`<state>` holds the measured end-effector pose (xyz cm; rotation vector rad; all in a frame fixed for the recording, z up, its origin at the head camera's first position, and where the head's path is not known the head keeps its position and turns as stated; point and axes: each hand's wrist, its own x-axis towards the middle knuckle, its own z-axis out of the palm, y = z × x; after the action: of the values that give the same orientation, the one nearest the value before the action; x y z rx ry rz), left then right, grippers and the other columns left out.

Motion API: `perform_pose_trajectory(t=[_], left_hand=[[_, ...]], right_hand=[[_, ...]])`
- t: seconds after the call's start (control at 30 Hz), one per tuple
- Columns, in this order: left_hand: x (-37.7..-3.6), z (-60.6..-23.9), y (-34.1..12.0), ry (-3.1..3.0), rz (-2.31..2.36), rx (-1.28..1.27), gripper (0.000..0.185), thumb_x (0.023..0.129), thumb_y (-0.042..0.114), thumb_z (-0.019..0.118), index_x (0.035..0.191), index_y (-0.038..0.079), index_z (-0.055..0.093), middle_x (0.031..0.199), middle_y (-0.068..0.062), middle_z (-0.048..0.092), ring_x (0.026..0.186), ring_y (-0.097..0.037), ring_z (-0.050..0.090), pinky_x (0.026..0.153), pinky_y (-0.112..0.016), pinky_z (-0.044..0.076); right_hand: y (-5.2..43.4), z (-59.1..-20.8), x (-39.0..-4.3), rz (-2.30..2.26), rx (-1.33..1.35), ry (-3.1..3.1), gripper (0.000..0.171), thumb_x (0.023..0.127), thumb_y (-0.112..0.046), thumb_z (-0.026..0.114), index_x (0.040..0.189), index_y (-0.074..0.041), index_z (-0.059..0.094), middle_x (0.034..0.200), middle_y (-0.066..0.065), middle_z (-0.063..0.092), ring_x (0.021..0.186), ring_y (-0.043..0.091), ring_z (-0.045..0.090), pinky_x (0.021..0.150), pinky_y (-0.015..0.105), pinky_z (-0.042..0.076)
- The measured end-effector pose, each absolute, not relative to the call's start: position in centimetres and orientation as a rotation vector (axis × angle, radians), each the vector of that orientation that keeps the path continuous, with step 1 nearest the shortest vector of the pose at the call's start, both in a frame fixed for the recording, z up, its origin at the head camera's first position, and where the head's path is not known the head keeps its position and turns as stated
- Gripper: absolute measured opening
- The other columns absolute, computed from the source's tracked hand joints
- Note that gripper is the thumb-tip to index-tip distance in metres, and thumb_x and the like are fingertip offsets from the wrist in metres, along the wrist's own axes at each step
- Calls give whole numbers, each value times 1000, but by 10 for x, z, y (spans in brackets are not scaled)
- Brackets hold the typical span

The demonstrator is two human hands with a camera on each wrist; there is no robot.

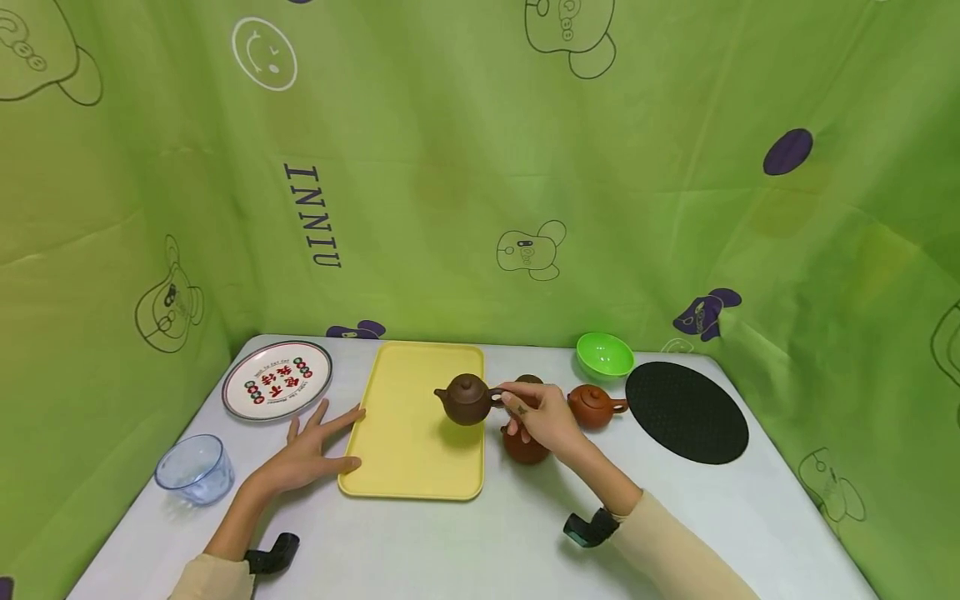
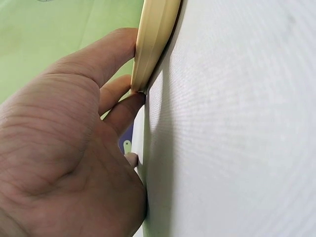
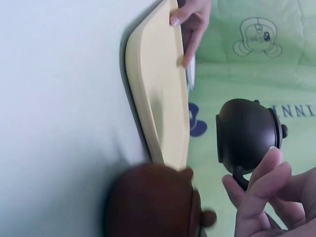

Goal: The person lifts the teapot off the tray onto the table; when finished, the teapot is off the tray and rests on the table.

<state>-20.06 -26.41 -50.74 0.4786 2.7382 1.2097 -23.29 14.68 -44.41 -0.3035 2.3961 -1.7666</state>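
The right hand (image 1: 542, 414) pinches the dark teapot (image 1: 466, 399) by its handle, lifted over the yellow tray (image 1: 405, 467). It looks like clay (brittle, loose-lidded), so the handle grip suits. The left hand (image 1: 311, 454) lies flat, fingers straight, against the tray's edge.

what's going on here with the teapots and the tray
A person's right hand holds a dark brown teapot by its handle, lifted above the yellow tray. The left hand rests flat on the white table, its fingers against the tray's left edge. Two more teapots, reddish brown and orange-brown, stand on the table to the right of the tray.
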Motion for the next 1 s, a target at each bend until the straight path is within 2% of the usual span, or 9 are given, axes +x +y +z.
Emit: perform_pose_trajectory(t=[0.13, 0.37, 0.57, 0.73, 0.87, 1.0], left_hand=[[-200, -507, -264, 2741, 1206, 480, 80, 88, 34, 84, 157, 9, 51, 168, -22, 40, 160, -62, -5, 117, -82, -24], [-200, -506, -263, 2740, 1210, 471, 80, 88, 33, 84, 157, 9, 51, 168, -23, 39, 160, -62, -5, 117, -81, -25], [-200, -506, -263, 2737, 1213, 478, 80, 88, 33, 84, 157, 10, 51, 168, -23, 39, 159, -62, -5, 117, -81, -25], [-200, -506, -264, 2738, 1202, 472, 80, 89, 34, 83, 158, 10, 50, 169, -22, 39, 160, -61, -5, 117, -81, -25], [-200, -506, -264, 2738, 1203, 475, 80, 89, 34, 83, 158, 9, 50, 169, -22, 39, 160, -61, -5, 117, -81, -25], [-199, -506, -263, 2740, 1199, 475, 80, 89, 34, 83, 158, 10, 50, 169, -22, 39, 160, -61, -5, 117, -82, -25]], right_hand=[[169, -439, -227, -1782, -256, 2399, 33, 106, -17, 65, 135, -2, 71, 73, 8, 72, 47, 9, 51, 44, 21, 43], [208, -439, -215, -1802, -174, 2444, 35, 106, -18, 65, 136, -1, 70, 93, 11, 78, 55, 9, 61, 47, 21, 48], [240, -442, -202, -1790, -122, 2488, 36, 107, -21, 65, 136, 0, 69, 83, 8, 71, 57, 8, 61, 46, 22, 49], [261, -442, -191, -1815, -26, 2468, 41, 107, -21, 64, 142, 1, 64, 85, -4, 69, 60, 7, 61, 47, 21, 48], [276, -443, -184, -1808, 38, 2473, 43, 108, -20, 63, 145, 2, 61, 82, -6, 69, 61, 7, 60, 47, 22, 48], [290, -445, -177, -1795, 72, 2485, 45, 108, -20, 62, 147, 4, 58, 85, -10, 72, 61, 6, 60, 48, 23, 48]])
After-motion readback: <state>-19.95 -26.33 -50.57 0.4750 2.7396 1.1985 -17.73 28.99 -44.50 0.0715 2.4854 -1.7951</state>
